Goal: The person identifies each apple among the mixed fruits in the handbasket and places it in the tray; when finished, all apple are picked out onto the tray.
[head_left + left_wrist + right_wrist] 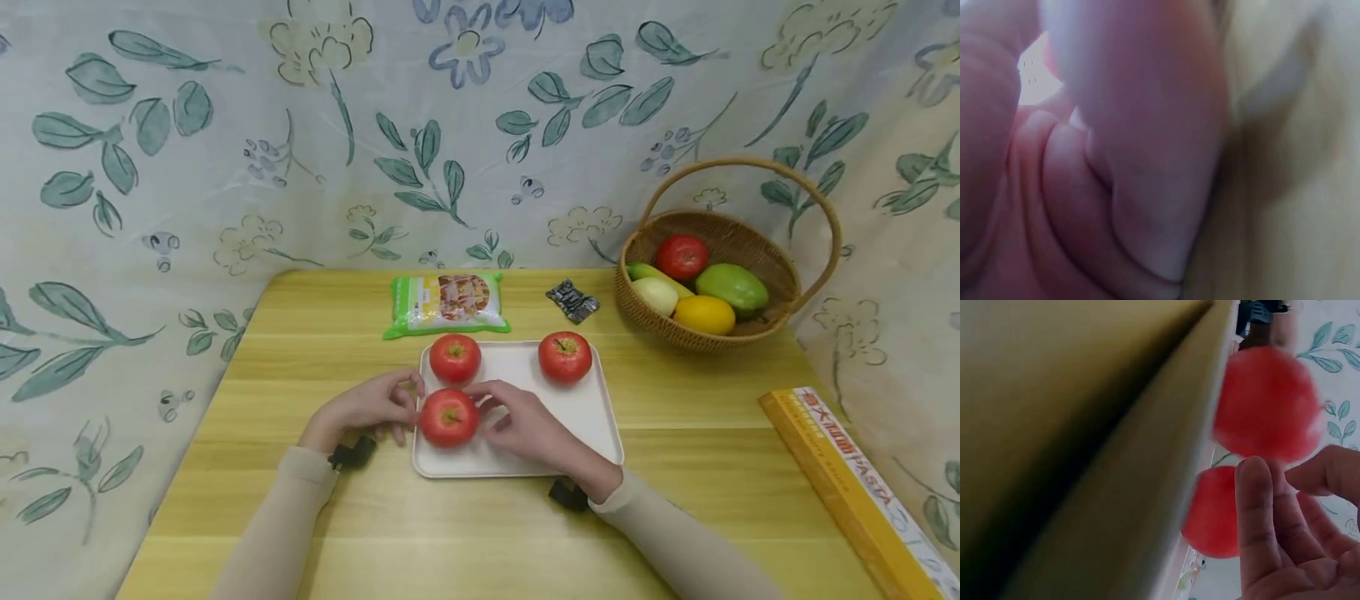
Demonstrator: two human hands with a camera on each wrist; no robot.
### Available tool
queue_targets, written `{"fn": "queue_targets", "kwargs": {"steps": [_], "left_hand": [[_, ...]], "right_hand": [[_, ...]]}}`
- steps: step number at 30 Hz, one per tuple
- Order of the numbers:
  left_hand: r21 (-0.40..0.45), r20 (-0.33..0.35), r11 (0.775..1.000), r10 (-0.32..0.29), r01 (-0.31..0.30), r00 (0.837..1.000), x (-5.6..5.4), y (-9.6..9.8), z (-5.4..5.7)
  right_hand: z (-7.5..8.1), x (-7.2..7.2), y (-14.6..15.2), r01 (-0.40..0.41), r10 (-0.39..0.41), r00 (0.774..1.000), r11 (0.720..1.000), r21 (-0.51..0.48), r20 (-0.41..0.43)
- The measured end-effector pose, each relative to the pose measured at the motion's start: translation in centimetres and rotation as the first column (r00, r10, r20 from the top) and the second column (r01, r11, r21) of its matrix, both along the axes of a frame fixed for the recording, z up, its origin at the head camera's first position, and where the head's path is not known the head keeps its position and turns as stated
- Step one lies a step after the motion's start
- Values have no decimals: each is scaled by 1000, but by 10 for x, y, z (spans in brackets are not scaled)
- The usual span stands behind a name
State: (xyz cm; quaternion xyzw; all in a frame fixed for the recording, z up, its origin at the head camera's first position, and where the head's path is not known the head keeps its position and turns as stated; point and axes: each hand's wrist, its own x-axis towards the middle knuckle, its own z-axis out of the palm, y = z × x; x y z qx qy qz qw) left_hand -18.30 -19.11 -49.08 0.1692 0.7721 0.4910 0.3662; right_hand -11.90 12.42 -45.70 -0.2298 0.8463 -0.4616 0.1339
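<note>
Three red apples sit on a white tray (585,425): a front-left apple (448,418), a back-left apple (455,358) just behind it, and a right apple (566,358) at the back corner. Beside the front-left apple, at the tray's left rim, is my left hand (378,402), its fingers loosely bent and the fingertips close to the fruit. From the other side my right hand (521,421) reaches over the tray, relaxed fingers right at that apple. The right wrist view shows fingertips (1254,478) against the near apple (1269,403). Mostly blurred skin fills the left wrist view.
Behind the tray lie a green-and-white food packet (450,304) and a small black wrapper (573,300). At the back right stands a wicker basket (720,225) of fruit with a tall handle. A long pasta box (858,492) lies along the table's right side.
</note>
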Motion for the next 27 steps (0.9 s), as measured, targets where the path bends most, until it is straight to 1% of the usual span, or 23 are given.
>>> {"fn": "queue_targets", "kwargs": {"steps": [2,4,5,7,9,10,11,13,16,19,21,24,27], "left_hand": [[4,4,1000,-2,2,1000,-1,1,1],[5,2,1000,-9,9,1000,-3,2,1],[4,3,1000,-13,13,1000,-3,3,1],[3,2,1000,-20,20,1000,-4,3,2],[3,-8,1000,-22,22,1000,-5,3,4],[2,-13,1000,-23,23,1000,-5,3,5],[1,-17,1000,-22,22,1000,-5,3,6],[-4,-24,1000,-21,21,999,-5,2,7],[-14,-17,1000,-19,19,1000,-5,2,8],[-16,-9,1000,-14,14,1000,-5,1,7],[-18,-5,1000,-9,9,1000,-4,1,6],[-23,-3,1000,-7,7,1000,-3,1,5],[-32,-1,999,-6,6,1000,-2,0,5]], "right_hand": [[-2,3,-1,47,-40,996,995,83,-80],[-1,6,0,73,-59,991,991,114,-119],[0,8,0,50,-36,991,992,115,-127],[3,12,-3,-29,40,991,996,85,-129],[7,16,-9,-121,128,983,991,59,-133],[8,18,-13,-149,156,977,987,61,-143],[8,20,-16,-159,168,975,985,72,-146],[7,22,-23,-147,166,973,982,122,-158],[1,22,-28,-131,149,979,983,132,-142],[-3,19,-26,-144,154,984,984,107,-89],[-2,18,-22,-149,155,986,983,106,-53],[0,16,-16,-147,150,989,980,134,-16],[1,16,-14,-169,178,983,970,174,-39]]}}
